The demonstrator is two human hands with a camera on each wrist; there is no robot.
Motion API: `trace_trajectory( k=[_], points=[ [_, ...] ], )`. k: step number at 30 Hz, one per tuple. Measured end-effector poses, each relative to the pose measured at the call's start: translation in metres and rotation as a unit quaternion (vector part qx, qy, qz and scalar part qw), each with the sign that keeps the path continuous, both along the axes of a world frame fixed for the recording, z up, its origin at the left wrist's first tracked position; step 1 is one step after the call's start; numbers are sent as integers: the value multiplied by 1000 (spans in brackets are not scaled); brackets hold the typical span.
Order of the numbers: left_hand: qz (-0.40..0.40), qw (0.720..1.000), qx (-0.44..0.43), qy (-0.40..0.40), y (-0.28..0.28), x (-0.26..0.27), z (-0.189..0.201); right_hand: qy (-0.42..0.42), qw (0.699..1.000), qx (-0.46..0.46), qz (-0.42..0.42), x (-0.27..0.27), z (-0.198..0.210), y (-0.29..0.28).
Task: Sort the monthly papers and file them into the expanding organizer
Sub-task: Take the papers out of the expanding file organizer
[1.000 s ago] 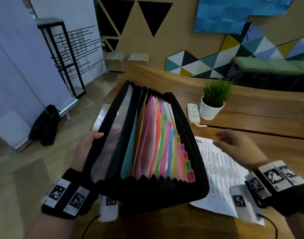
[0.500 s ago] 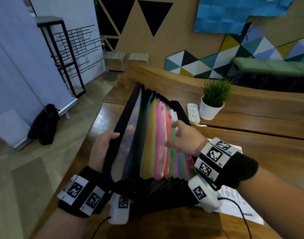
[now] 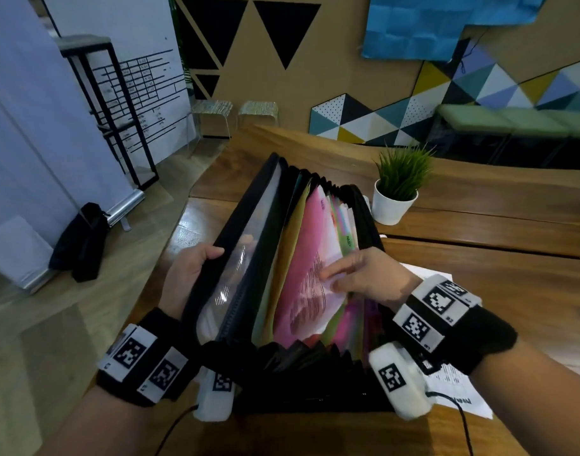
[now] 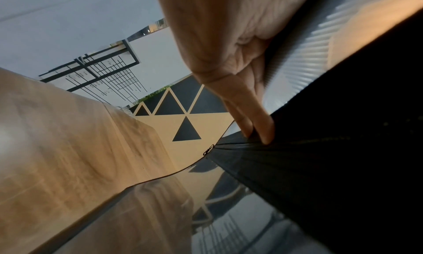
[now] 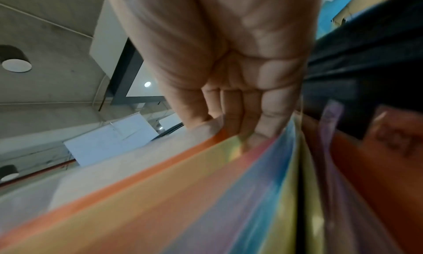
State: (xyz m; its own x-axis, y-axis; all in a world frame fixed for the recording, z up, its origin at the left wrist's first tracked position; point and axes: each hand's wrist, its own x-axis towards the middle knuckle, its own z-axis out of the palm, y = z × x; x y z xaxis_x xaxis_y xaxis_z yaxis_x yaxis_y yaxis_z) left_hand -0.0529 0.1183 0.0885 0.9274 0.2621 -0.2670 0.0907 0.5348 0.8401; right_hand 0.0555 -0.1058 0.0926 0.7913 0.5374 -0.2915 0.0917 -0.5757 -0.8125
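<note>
While my left hand clasps the open front flap of the black accordion-style expanding organizer standing on the wooden table, my right hand pinches a printed white sheet among the coloured plastic dividers. More white papers lie on the table just behind my right wrist. I judge the sheet could crumple or slide into the wrong month's pocket, because the dividers crowd tightly together around my fingers.
</note>
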Motion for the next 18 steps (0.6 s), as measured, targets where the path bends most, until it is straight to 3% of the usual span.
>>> trace_trajectory(
  k=[7,12,14,16,17,18],
  points=[
    [2,998,61,35,-27,14,5,-68,992,-103,-41,-1,-4,-13],
    [8,980,198,34,-35,16,5,-65,986,-134,-78,2,-13,-17],
    [-1,946,325,-11,-42,14,4,-68,985,-133,-84,5,-15,-19],
    [5,883,468,-43,-50,11,7,-79,986,-124,-82,7,-10,-26],
    [14,861,506,-46,-51,12,7,-91,986,-116,-77,8,-5,-31],
    [16,859,509,-46,-52,12,10,-105,986,-103,-76,11,0,-38]
  ],
)
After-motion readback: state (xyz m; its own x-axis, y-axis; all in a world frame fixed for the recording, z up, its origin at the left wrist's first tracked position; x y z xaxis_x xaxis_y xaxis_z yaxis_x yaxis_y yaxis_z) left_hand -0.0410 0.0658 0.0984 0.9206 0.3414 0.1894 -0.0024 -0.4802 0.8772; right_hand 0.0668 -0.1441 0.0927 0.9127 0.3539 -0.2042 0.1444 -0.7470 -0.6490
